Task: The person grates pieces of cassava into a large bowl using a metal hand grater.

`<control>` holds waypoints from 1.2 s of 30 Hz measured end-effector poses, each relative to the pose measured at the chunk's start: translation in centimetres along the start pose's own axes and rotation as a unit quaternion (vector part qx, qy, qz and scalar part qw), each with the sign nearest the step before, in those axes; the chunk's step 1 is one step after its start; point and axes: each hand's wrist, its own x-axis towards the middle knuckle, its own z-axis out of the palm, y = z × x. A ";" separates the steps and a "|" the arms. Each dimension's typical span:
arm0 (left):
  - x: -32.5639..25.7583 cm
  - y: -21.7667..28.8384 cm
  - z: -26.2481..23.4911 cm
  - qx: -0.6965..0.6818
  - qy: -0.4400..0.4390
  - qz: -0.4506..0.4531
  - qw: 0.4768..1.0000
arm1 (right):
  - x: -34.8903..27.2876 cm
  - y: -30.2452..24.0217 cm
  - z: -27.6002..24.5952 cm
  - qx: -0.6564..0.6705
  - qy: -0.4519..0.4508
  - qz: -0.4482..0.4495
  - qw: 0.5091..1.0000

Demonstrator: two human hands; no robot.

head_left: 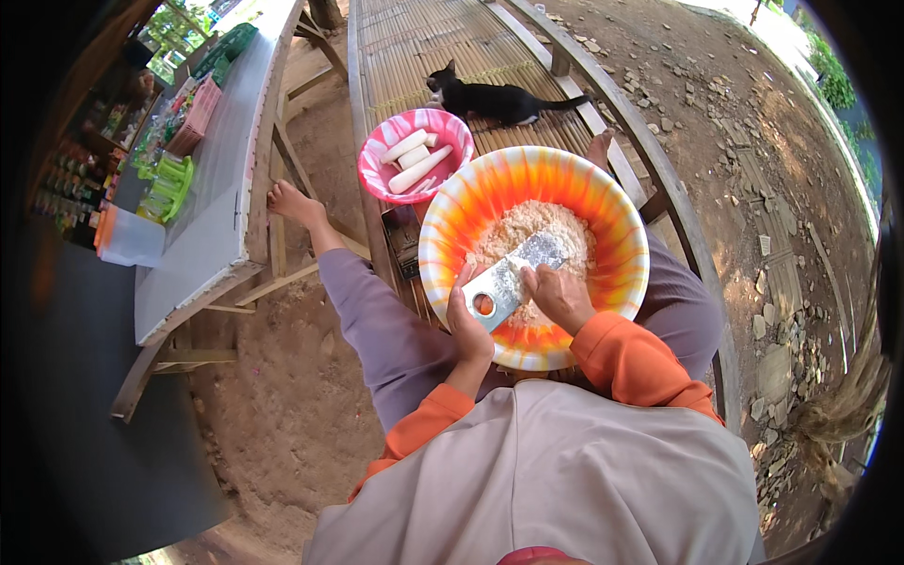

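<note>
The left hand (468,325) is clamped around the lower end of a flat, silvery metal grater (508,278), fingers curled over its edge, while the right hand (557,297) is closed with its fingers bunched and pressed down against the grater's face; whatever it grips is hidden under the fingers. The grater lies tilted, running from about seven o'clock to one o'clock across a large round plastic basin with orange, yellow and white streaks (603,202), which rests on the person's lap on the slatted bamboo bench (414,38). Under the grater's upper end, a pale heap of grated white pulp (532,231) fills the basin's floor. At ten o'clock from the basin, just beside its rim, stands a smaller pink and white plastic bowl (377,165) holding peeled white root pieces (417,160). Beyond it, at twelve o'clock, a black cat with white paws (490,99) lies on the bench slats.
</note>
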 end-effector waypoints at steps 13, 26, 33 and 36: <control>0.2 0.1 -0.1 0.002 -0.009 -0.002 1.000 | 0.8 0.6 0.1 0.003 0.017 0.003 1.000; 0.0 0.0 -0.1 0.027 -0.019 0.004 0.999 | 3.7 6.7 3.2 -0.070 0.132 -0.024 0.988; 0.1 -0.1 -0.3 -0.012 -0.003 -0.006 1.000 | 0.5 0.5 -0.3 -0.031 0.001 0.019 0.999; 0.2 0.3 -0.3 0.014 -0.007 -0.004 1.000 | 1.9 1.5 0.1 -0.009 0.039 -0.018 0.999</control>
